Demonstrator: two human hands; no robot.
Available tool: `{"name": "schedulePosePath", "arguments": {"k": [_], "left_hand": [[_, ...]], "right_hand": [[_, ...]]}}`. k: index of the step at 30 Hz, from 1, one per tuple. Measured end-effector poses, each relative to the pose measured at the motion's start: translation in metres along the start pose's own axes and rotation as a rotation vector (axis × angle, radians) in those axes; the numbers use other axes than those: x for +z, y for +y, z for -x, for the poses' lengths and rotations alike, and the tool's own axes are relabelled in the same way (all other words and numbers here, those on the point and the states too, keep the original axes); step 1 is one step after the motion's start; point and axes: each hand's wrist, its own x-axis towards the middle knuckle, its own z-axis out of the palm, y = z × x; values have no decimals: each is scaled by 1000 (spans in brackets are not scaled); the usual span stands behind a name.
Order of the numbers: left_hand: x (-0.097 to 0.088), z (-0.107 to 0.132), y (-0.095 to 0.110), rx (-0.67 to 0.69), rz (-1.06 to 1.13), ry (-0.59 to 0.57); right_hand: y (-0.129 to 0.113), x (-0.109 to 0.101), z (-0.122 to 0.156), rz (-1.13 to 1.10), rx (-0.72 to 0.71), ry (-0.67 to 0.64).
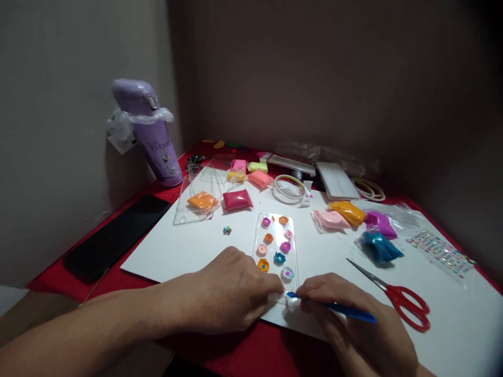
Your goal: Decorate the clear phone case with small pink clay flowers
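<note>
A clear plastic rectangular case (277, 229) lies on the white board, with several small clay-like flowers in orange, pink, purple and blue on it. My left hand (239, 290) is closed over its near left corner, fingers curled; a bit of pink shows by the fingertip, but what they pinch is hidden. In my right hand (353, 314) is a slim blue modelling tool (349, 312), gripped like a pen. Its tip points left at the near end of the case, close to my left fingertips. Among the flowers, a white-blue one (288, 273) sits nearest the tool.
Red-handled scissors (404, 303) lie to the right, blades partly apart. Soft clay packets, such as a blue one (380, 247) and a crimson one (237, 199), surround the case. Farther out are a gem sticker sheet (442, 254), a black phone (118, 235) and a purple bottle (151, 136).
</note>
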Motion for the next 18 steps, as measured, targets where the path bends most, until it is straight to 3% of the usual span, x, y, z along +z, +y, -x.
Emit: {"name": "schedulePosePath", "arguments": {"k": [6,10,18], "left_hand": [[0,1,1,-5,-3,-13],[-1,0,1,-5,0,-18],[-1,0,1,2,-13,2]], "right_hand": [[-2,1,-3,-3,-34,-28],[0,0,-1,1,17,20],[-6,-1,-7,31,-96,-22]]}}
